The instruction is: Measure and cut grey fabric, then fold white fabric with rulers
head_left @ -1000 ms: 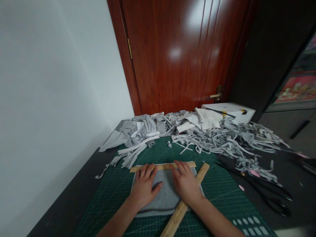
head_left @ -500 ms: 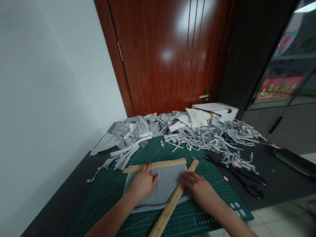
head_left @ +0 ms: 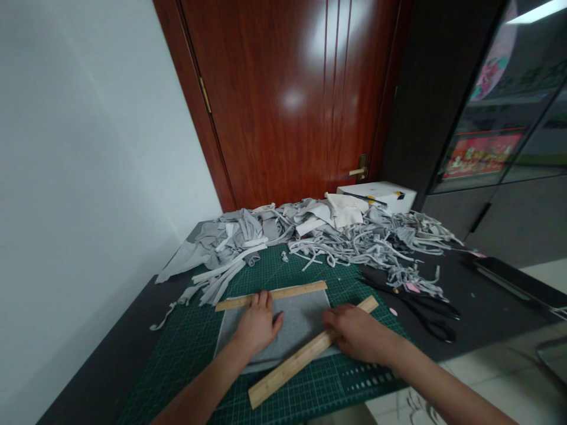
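A piece of grey fabric lies flat on a green cutting mat. Along its far edge rests a thin wooden ruler. The fingertips of my left hand press on that ruler, with the palm over the fabric and the thumb held apart. My right hand has its fingers curled around a second, wider wooden ruler, which slants across the fabric's near right corner. Part of this ruler is hidden under the right hand.
Black scissors lie at the mat's right edge. Behind the mat spreads a heap of grey fabric strips and scraps, with a white box at its back. A dark flat object sits far right. The wall borders the left.
My right hand has turned the wider ruler to a flatter slant, bringing its near end up into view. My left hand stays on the thin ruler. The whole view has shifted slightly.
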A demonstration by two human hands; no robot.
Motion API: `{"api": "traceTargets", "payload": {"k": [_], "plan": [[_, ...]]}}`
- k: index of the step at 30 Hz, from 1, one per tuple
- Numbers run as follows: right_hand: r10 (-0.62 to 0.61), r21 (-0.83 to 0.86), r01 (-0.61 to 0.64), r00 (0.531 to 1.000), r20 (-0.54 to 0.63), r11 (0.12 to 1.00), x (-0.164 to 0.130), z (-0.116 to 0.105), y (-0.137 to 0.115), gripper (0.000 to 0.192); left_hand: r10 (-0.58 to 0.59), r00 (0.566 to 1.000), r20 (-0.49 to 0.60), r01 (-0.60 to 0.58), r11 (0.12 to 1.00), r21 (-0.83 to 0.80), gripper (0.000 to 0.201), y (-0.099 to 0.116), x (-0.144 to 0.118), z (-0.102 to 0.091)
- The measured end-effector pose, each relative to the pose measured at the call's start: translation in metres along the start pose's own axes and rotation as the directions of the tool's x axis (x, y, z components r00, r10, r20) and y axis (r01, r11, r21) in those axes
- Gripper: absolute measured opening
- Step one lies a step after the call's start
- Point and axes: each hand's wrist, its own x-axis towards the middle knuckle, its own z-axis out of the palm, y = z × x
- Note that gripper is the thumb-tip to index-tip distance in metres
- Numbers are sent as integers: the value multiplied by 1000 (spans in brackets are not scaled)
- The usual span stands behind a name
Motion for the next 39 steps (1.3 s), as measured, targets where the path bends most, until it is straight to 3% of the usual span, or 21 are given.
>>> {"api": "traceTargets", "payload": {"k": [3,6,9,12,15,19,23,29,34,39], "plan": [[67,214,-58,997,-35,975,-17,-7,3,25,22,1000,11,-22,1000,-7,47,-2,2,2],[168,447,-99,979,-117,889,-32,-12,12,23,25,999,38,-24,999,-21,44,-3,2,3],[325,576,-140,917,-232,805,-29,-13,23,23,28,1000,14,-28,999,-23,47,-2,1,2],[476,512,-284,829,-293,810,0,-7,20,41,30,1000,-3,-30,999,-29,49,-1,-1,0],[524,353,-415,793,-311,838,39,4,-4,52,31,999,-12,-32,999,-28,47,-1,-1,1],[467,292,-380,813,-348,878,78,22,-40,52,48,998,-28,-49,999,-13,47,-2,0,3],[442,263,-368,830,-340,892,91,35,-53,49,54,998,-18,-54,999,2,46,-2,0,2],[453,219,-400,833,-318,890,77,48,-63,39,48,999,-18,-48,999,-12,44,-1,1,1],[477,175,-444,807,-348,879,36,63,-79,41,53,998,-28,-53,998,-14,44,-1,1,-1],[495,233,-438,800,-339,868,2,71,-83,43,67,998,10,-67,998,7,44,-1,5,-4]]}}
